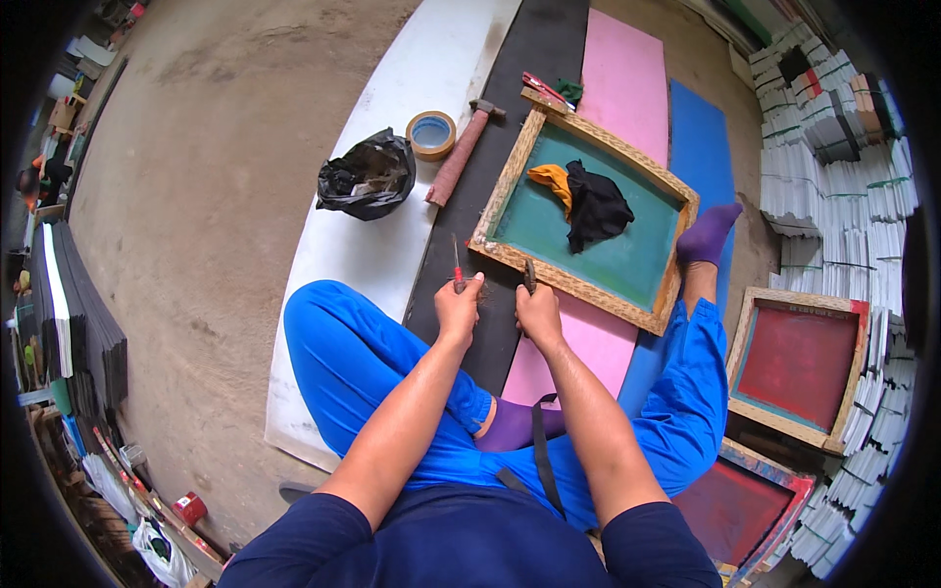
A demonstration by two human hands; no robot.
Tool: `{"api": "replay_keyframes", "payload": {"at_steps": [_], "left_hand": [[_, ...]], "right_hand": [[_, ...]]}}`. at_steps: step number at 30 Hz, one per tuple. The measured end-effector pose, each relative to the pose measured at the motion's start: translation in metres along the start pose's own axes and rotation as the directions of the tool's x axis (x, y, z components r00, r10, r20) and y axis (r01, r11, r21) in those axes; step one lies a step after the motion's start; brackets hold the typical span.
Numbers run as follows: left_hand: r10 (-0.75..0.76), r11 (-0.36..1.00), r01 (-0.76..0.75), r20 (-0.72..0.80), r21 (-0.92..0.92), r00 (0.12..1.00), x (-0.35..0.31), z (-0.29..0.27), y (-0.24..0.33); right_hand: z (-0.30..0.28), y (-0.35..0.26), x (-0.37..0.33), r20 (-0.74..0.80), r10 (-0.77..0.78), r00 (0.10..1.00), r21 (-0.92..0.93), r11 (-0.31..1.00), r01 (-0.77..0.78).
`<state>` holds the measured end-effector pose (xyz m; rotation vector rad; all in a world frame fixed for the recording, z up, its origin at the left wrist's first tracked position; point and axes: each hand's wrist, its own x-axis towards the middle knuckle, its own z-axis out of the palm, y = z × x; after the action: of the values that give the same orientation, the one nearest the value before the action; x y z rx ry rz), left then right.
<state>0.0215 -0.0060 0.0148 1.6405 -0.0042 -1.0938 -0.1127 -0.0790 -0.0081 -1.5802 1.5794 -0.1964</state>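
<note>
In my left hand [458, 309] is a screwdriver [457, 260] with a red handle, its thin metal shaft pointing up and away from me. My right hand [538, 312] is closed around dark pliers [530, 274]; only their head shows above the fist. Both hands are apart, just short of the near corner of a wooden-framed printing screen [585, 263] with green mesh. On the mesh lie a black cloth [597, 208] and an orange cloth [552, 184].
A hammer [461, 157] with a wrapped handle, a tape roll [431, 134] and a black plastic bag [369, 176] lie to the left. Red-handled tool [542, 86] and green cloth [569, 92] sit beyond the frame. Red screens [796, 358] and stacked white sheets [863, 245] stand right.
</note>
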Motion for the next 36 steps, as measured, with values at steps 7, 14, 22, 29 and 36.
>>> {"api": "replay_keyframes", "payload": {"at_steps": [7,14,22,29,36], "left_hand": [[-0.054,0.996,0.065,0.154,-0.066,0.987,0.002,-0.016,0.0],[-0.146,0.966,0.19,0.24,-0.174,0.96,0.002,-0.023,0.001],[-0.107,0.992,0.11,0.051,-0.065,0.993,0.0,-0.028,-0.005],[0.025,0.999,-0.023,-0.08,0.025,0.996,-0.002,-0.025,0.0],[0.025,0.996,-0.027,0.028,0.084,0.999,-0.006,-0.016,-0.008]], "right_hand": [[0.002,-0.015,-0.04,0.254,-0.092,0.963,0.123,0.99,0.063],[-0.005,-0.024,-0.064,0.627,-0.08,0.775,0.474,0.829,-0.297],[-0.016,-0.027,-0.062,0.783,0.049,0.621,0.218,0.912,-0.347],[-0.038,-0.015,-0.037,0.683,0.087,0.725,0.26,0.899,-0.352],[-0.065,-0.024,-0.001,0.608,0.171,0.775,0.2,0.912,-0.358]]}}
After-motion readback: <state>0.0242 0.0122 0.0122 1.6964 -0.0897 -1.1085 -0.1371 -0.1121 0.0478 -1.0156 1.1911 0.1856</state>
